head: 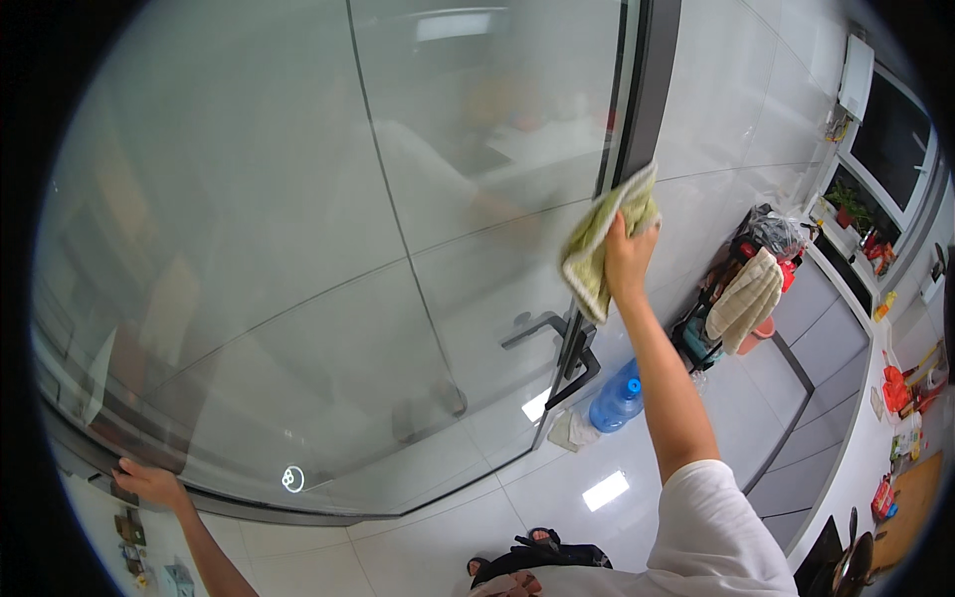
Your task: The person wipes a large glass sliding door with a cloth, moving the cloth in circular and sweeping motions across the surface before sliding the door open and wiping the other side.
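Note:
A large glass door with a dark metal frame fills most of the view and reflects the room. My right hand grips a folded green cloth with a pale border, pressed on the upright edge of the door above its handle. That black lever handle sits below the cloth, its twin showing through the glass. At lower left, my left hand holds the door's other framed edge, fingers partly hidden from view.
A blue water bottle and a pale rag are on the tiled floor beside the door. Behind them stands a loaded cart draped with a cream towel. A white counter with kitchen items curves along the right.

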The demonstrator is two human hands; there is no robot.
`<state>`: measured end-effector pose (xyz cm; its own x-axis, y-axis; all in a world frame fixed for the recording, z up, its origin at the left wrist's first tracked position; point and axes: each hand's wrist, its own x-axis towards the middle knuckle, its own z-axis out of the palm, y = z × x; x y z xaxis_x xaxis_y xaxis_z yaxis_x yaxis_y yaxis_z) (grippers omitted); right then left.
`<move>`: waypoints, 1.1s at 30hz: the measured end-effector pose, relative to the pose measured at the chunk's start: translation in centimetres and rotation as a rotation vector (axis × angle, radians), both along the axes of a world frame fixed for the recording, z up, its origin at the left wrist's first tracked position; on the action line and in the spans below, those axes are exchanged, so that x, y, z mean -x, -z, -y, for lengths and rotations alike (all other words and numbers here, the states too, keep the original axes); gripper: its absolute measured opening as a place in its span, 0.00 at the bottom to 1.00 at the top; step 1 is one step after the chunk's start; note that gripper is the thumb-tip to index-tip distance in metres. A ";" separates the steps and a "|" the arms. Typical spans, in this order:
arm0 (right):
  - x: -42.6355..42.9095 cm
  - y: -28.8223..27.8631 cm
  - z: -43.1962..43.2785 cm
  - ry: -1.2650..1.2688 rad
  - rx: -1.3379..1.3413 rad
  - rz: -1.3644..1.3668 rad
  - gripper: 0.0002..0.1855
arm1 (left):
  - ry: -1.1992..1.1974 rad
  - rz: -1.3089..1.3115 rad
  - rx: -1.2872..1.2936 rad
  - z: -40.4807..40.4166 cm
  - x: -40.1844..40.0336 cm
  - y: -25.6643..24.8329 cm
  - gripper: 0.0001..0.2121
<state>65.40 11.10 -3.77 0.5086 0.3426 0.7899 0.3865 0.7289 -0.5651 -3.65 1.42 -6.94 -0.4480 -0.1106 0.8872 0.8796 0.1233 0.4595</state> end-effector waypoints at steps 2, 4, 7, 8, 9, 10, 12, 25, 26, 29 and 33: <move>0.5 3.3 0.3 -0.044 0.077 -0.051 0.10 | -0.015 -0.016 -0.005 0.3 0.9 0.0 0.26; 0.6 6.4 0.4 -0.020 0.082 -0.053 0.11 | -0.002 -0.024 -0.019 0.1 0.8 0.0 0.26; -0.9 11.8 -0.8 0.035 0.001 -0.037 0.14 | -0.040 -0.034 0.011 0.1 -0.3 -0.6 0.27; -1.6 13.2 -0.8 -0.022 0.101 -0.007 0.15 | -0.047 -0.037 0.028 0.4 -0.4 -1.0 0.27; -2.0 14.3 -0.4 -0.075 0.211 0.028 0.17 | -0.024 0.007 0.032 0.4 -0.5 -1.0 0.27; -2.0 14.2 0.5 -0.037 0.187 0.164 0.17 | 0.001 0.042 0.043 0.4 -0.4 -1.0 0.28; -3.5 13.4 1.8 -0.005 0.186 0.336 0.15 | 0.030 0.024 0.066 0.0 -0.1 -0.7 0.28; 3.5 17.8 7.5 0.418 0.968 0.183 0.22 | 0.035 0.036 0.064 0.5 -2.0 -1.4 0.29; 3.8 17.6 7.3 0.356 1.003 -0.086 0.21 | 0.044 0.052 0.052 0.5 -1.9 -1.5 0.29; 3.5 18.8 6.7 0.361 0.968 -0.346 0.21 | 0.042 0.036 0.035 0.4 -0.9 -0.9 0.29; 5.6 19.5 5.8 0.219 0.639 -0.891 0.21 | -0.001 -0.053 0.036 0.4 -0.7 -1.2 0.28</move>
<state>59.83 5.29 -23.30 0.9041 0.3893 -0.1760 -0.2587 0.1710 -0.9507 -2.95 1.02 -5.70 -0.3997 -0.0783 0.9133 0.9027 0.1395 0.4071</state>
